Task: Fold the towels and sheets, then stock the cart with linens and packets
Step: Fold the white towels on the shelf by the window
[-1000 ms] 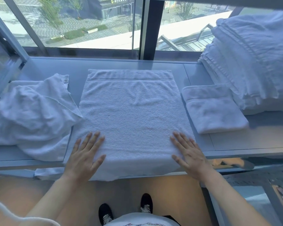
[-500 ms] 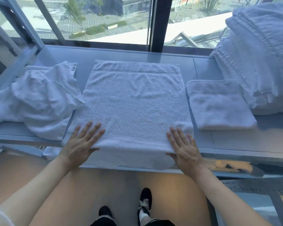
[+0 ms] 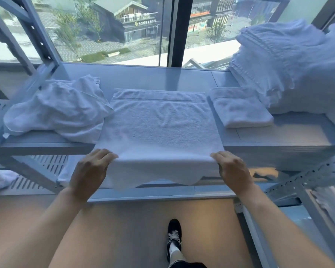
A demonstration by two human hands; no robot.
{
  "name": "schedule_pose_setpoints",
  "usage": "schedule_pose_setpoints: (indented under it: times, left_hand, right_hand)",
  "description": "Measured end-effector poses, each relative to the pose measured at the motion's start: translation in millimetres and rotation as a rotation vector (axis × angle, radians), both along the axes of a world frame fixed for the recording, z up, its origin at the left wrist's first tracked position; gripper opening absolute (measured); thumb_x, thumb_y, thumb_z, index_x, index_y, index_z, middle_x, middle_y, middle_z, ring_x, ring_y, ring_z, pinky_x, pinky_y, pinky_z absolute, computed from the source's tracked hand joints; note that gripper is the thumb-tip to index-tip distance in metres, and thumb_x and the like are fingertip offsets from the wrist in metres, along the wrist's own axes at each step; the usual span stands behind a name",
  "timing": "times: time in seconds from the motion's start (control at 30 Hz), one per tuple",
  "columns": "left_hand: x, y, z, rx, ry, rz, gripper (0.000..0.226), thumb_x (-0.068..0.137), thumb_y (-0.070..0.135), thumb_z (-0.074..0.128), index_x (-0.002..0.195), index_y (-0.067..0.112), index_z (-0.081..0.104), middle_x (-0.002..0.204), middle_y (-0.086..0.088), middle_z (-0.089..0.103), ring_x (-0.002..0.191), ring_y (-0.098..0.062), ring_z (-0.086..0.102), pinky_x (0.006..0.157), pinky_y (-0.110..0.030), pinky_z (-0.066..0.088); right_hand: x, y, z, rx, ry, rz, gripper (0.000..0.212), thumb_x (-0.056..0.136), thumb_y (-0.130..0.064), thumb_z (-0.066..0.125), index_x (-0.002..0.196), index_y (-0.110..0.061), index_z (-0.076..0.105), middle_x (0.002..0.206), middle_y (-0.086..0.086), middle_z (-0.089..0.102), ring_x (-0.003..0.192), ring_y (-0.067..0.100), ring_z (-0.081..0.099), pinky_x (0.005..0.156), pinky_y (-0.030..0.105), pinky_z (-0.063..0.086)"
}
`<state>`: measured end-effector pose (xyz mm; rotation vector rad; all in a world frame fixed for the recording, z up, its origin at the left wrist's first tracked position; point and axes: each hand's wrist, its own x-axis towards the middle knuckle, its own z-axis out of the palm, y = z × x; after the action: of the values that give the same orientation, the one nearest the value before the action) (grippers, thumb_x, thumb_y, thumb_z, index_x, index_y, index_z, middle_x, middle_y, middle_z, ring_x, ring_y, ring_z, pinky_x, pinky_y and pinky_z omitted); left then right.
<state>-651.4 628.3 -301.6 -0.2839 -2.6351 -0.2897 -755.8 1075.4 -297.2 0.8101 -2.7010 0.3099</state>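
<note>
A white towel (image 3: pixel 159 128) lies flat across the middle of the grey surface (image 3: pixel 278 136), its near edge hanging over the front lip at centre frame. The left hand (image 3: pixel 91 171) and the right hand (image 3: pixel 232 171) each pinch a near corner of it, fingers curled over the fold. Half a second ago both palms lay flat with fingers spread on top; now they grip the edge. A crumpled towel (image 3: pixel 60 109) sits at left, a folded towel (image 3: pixel 240 107) at right.
</note>
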Motion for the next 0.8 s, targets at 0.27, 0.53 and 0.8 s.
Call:
schedule_pose_setpoints:
  times: [0.27, 0.53, 0.8]
  left_hand:
    - [84.2, -17.2, 19.4, 0.101, 0.029, 0.078, 0.022, 0.096, 0.034, 0.064, 0.095, 0.013, 0.070, 0.089, 0.000, 0.067, 0.068, -0.030, 0.066, 0.049, -0.035, 0.048]
    - [135.9, 0.2, 46.8, 0.149, 0.055, 0.133, 0.041, 0.095, 0.046, 0.056, 0.093, 0.008, 0.071, 0.085, -0.005, 0.070, 0.064, -0.035, 0.067, 0.052, -0.040, 0.051]
    - [169.2, 44.0, 51.7, 0.169, 0.068, 0.123, 0.010, 0.091, 0.004, 0.070, 0.100, 0.004, 0.074, 0.092, -0.008, 0.069, 0.078, -0.037, 0.067, 0.065, -0.048, 0.057]
  right_hand:
    - [83.9, 1.7, 34.2, -0.053, 0.004, -0.073, 0.038, 0.079, 0.017, 0.068, 0.108, -0.006, 0.074, 0.091, 0.009, 0.073, 0.086, 0.034, 0.071, 0.064, 0.043, 0.059]
    - [135.5, 31.9, 54.5, -0.127, 0.031, -0.147, 0.014, 0.086, -0.014, 0.082, 0.098, -0.011, 0.075, 0.087, 0.004, 0.077, 0.077, 0.032, 0.074, 0.060, 0.036, 0.055]
    - [161.0, 77.5, 56.8, -0.172, 0.045, -0.114, 0.026, 0.084, 0.009, 0.069, 0.100, -0.011, 0.073, 0.091, 0.004, 0.073, 0.083, 0.029, 0.071, 0.066, 0.027, 0.045]
